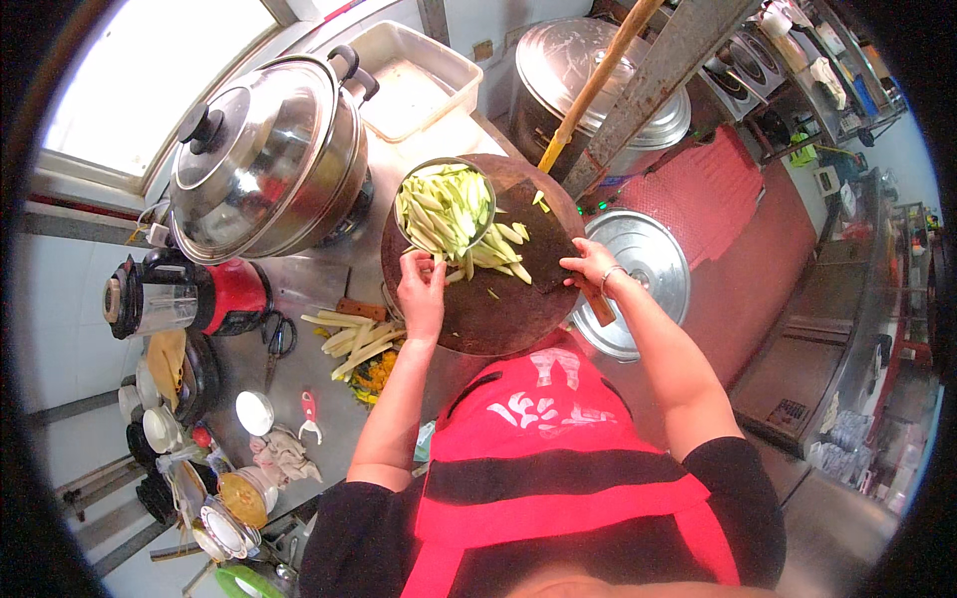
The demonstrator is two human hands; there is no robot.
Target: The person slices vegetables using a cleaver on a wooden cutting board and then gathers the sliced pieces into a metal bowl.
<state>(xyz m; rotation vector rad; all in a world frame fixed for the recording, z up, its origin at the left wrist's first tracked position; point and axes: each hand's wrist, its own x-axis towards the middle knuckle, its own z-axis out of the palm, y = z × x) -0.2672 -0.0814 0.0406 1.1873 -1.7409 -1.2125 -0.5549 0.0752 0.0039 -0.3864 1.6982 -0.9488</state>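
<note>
A metal bowl (491,213) heaped with pale green vegetable slices (445,205) is over a round, dark wooden chopping board (478,321). My left hand (422,288) pinches the bowl's near rim, and some slices sit close to the fingertips. More cut pieces (505,250) lie on the board beside the bowl, with a few scraps farther right. At the board's right edge, my right hand (594,269) grips a wooden-handled knife (600,308); its dark blade is hard to make out against the board.
Left of the board stand a large lidded steamer pot (269,164), a red blender (232,295) and scissors (278,340). Long vegetable strips (359,340) lie near my left forearm. A plastic tub (419,75) and a big lidded pot (568,67) are behind; a round metal lid (643,254) is at right.
</note>
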